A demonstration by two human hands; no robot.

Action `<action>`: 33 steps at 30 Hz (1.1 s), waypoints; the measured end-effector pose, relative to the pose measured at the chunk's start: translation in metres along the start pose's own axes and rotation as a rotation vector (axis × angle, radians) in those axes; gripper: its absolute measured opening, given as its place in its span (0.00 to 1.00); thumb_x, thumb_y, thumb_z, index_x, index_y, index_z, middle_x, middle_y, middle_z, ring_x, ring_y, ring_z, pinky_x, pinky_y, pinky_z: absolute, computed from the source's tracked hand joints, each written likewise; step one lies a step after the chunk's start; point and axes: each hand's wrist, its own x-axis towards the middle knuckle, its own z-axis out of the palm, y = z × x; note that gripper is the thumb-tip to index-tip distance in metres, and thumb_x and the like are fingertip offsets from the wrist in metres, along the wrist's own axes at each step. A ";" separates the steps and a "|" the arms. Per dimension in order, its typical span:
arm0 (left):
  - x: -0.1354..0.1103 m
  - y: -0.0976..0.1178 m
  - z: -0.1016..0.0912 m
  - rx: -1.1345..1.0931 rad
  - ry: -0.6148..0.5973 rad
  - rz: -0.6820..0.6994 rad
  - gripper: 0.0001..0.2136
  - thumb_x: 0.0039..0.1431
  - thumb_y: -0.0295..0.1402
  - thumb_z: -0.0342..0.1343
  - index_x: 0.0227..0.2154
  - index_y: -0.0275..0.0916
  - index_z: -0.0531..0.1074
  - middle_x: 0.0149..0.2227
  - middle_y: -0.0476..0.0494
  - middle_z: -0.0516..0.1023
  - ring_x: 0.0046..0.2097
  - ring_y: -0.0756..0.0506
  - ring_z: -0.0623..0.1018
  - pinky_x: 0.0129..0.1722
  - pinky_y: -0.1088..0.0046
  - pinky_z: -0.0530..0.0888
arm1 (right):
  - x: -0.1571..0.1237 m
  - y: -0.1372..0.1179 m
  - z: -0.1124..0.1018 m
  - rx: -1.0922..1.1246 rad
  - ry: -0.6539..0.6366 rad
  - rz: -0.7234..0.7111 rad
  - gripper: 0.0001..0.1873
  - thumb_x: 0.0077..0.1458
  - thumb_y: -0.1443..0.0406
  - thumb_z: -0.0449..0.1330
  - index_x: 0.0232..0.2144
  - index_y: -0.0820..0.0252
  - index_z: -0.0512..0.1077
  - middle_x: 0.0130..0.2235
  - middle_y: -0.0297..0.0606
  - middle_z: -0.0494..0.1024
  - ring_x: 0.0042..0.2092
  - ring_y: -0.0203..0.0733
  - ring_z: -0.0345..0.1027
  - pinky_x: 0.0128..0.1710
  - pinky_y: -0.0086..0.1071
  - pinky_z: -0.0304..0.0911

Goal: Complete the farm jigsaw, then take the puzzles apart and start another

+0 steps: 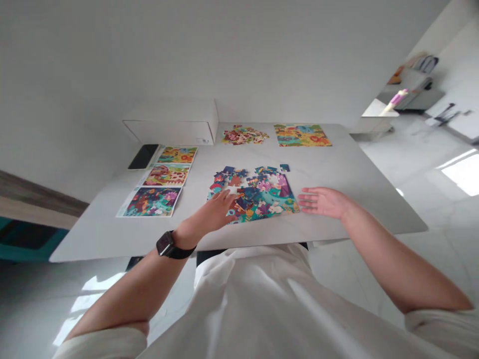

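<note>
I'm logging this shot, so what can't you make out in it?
In the head view:
Part of the unfinished puzzle: hidden under the left hand.
Whether that hand pinches a piece: its own fingers block the grip.
Print on the label of the white box: too small.
The teal thing at lower left: cut off by the picture's edge.

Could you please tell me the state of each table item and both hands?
Near puzzle: partly assembled, with gaps
Far puzzle: appears complete
Puzzle pieces: loose, heaped
Phone: flat, screen dark
Picture sheet: lying pictures up
White box: appears closed
Left hand: at near puzzle, grip unclear
Right hand: open, fingers extended
</note>
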 end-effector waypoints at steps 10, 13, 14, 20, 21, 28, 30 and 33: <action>0.007 -0.016 0.001 -0.033 -0.054 0.028 0.37 0.56 0.40 0.70 0.67 0.40 0.67 0.63 0.30 0.76 0.64 0.30 0.75 0.66 0.51 0.71 | 0.012 -0.008 0.012 0.007 -0.053 0.095 0.05 0.66 0.71 0.61 0.41 0.60 0.77 0.41 0.46 0.86 0.38 0.41 0.80 0.46 0.37 0.78; 0.012 -0.019 0.002 -0.010 -0.059 0.022 0.40 0.53 0.41 0.73 0.67 0.41 0.67 0.63 0.30 0.74 0.65 0.29 0.73 0.66 0.49 0.70 | 0.018 -0.003 0.020 -0.124 -0.036 -0.004 0.04 0.62 0.72 0.66 0.41 0.61 0.78 0.36 0.42 0.85 0.34 0.38 0.77 0.41 0.32 0.77; 0.013 -0.019 0.002 -0.012 -0.055 0.009 0.41 0.51 0.42 0.75 0.67 0.41 0.67 0.62 0.29 0.73 0.65 0.28 0.73 0.66 0.48 0.71 | 0.020 -0.001 0.023 -0.186 -0.022 -0.056 0.05 0.61 0.71 0.68 0.40 0.61 0.79 0.35 0.41 0.84 0.33 0.37 0.76 0.39 0.31 0.76; 0.011 -0.014 0.002 -0.150 -0.008 -0.030 0.46 0.49 0.39 0.76 0.70 0.44 0.63 0.64 0.30 0.66 0.57 0.32 0.78 0.59 0.52 0.77 | 0.036 0.015 0.038 -0.662 0.192 -0.394 0.10 0.50 0.68 0.76 0.34 0.57 0.79 0.35 0.35 0.83 0.33 0.37 0.73 0.32 0.27 0.68; 0.010 -0.014 0.002 -0.175 0.000 -0.031 0.46 0.49 0.40 0.76 0.71 0.45 0.63 0.65 0.29 0.65 0.57 0.33 0.79 0.59 0.53 0.77 | 0.039 0.018 0.039 -0.726 0.207 -0.438 0.10 0.50 0.68 0.76 0.33 0.57 0.79 0.35 0.34 0.83 0.33 0.37 0.73 0.32 0.27 0.67; 0.008 -0.026 -0.002 -0.362 -0.039 -0.080 0.44 0.50 0.43 0.71 0.71 0.45 0.64 0.56 0.39 0.80 0.54 0.36 0.81 0.55 0.59 0.77 | 0.047 0.029 0.045 -1.083 0.202 -0.630 0.04 0.54 0.67 0.71 0.32 0.56 0.79 0.33 0.33 0.84 0.36 0.39 0.77 0.36 0.29 0.68; 0.007 -0.032 -0.007 -0.456 -0.117 -0.151 0.42 0.51 0.42 0.69 0.70 0.44 0.65 0.43 0.46 0.83 0.44 0.41 0.83 0.47 0.65 0.78 | 0.042 0.029 0.048 -1.153 0.203 -0.655 0.04 0.55 0.67 0.70 0.34 0.56 0.79 0.36 0.35 0.85 0.38 0.41 0.79 0.39 0.31 0.69; 0.006 -0.043 -0.014 -0.555 -0.159 -0.213 0.38 0.51 0.45 0.69 0.65 0.43 0.70 0.35 0.49 0.83 0.39 0.42 0.83 0.42 0.67 0.77 | 0.035 0.029 0.053 -1.237 0.233 -0.673 0.05 0.57 0.68 0.69 0.38 0.57 0.80 0.39 0.38 0.85 0.40 0.42 0.79 0.43 0.32 0.70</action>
